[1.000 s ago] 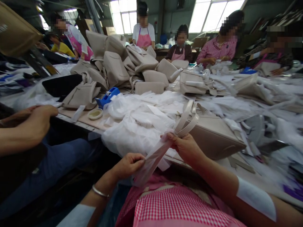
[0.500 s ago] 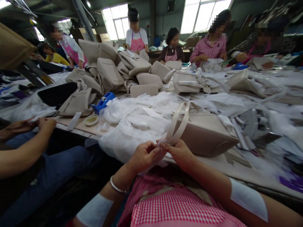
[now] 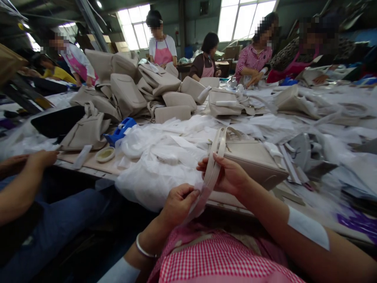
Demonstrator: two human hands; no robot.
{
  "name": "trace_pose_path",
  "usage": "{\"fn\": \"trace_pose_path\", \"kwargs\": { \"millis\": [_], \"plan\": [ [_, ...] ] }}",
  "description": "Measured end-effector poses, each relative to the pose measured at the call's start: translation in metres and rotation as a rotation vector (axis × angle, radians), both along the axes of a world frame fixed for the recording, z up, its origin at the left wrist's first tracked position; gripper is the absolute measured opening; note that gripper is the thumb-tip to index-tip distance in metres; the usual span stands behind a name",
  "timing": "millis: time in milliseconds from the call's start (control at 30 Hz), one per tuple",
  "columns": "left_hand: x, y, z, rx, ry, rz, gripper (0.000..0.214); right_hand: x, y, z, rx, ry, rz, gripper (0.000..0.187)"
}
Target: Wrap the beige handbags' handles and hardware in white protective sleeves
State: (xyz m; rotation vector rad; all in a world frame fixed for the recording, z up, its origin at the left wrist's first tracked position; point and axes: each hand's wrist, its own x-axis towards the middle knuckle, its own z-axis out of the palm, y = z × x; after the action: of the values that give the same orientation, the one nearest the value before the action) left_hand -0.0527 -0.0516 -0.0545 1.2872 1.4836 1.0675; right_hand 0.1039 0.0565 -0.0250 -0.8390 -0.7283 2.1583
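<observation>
A beige handbag (image 3: pixel 255 157) lies on its side at the table's front edge, its two handles (image 3: pixel 212 167) looping up and down toward me. My right hand (image 3: pixel 232 175) is loosely closed round the handles, thumb in front and fingertips showing behind them. Lower down, my left hand (image 3: pixel 178 202) pinches a thin, translucent white wrapping sheet (image 3: pixel 200 202) that lies along the handles' lower part. The wrap hangs over my lap, and the handle ends inside it are hard to make out.
White wrapping (image 3: pixel 150 173) is heaped left of the bag. Behind it are a blue tape dispenser (image 3: pixel 120 131), a tape roll (image 3: pixel 105 154) and piled beige bags (image 3: pixel 129 94). A grey metal dispenser (image 3: pixel 309 151) stands right. A co-worker's hands (image 3: pixel 41 159) are at left; others work across the table.
My right hand has moved up the handles, away from my left hand, and its grip has loosened. My left hand still pinches the wrap, slightly lower. The view has shifted a little right.
</observation>
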Motion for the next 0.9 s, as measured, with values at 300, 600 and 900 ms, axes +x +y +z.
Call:
{"fn": "trace_pose_path", "kwargs": {
  "millis": [300, 600, 900],
  "plan": [
    [0.007, 0.014, 0.015, 0.046, 0.027, 0.117, 0.028, -0.012, -0.023, -0.012, 0.357, -0.224, -0.061, 0.033],
    [0.004, 0.020, 0.017, 0.021, 0.165, 0.083, 0.032, -0.009, 0.010, 0.007, -0.094, -0.035, -0.110, 0.035],
    [0.018, 0.055, 0.034, 0.114, 0.097, 0.111, 0.031, -0.014, -0.008, 0.001, 0.064, -0.036, -0.137, 0.019]
  ]
}}
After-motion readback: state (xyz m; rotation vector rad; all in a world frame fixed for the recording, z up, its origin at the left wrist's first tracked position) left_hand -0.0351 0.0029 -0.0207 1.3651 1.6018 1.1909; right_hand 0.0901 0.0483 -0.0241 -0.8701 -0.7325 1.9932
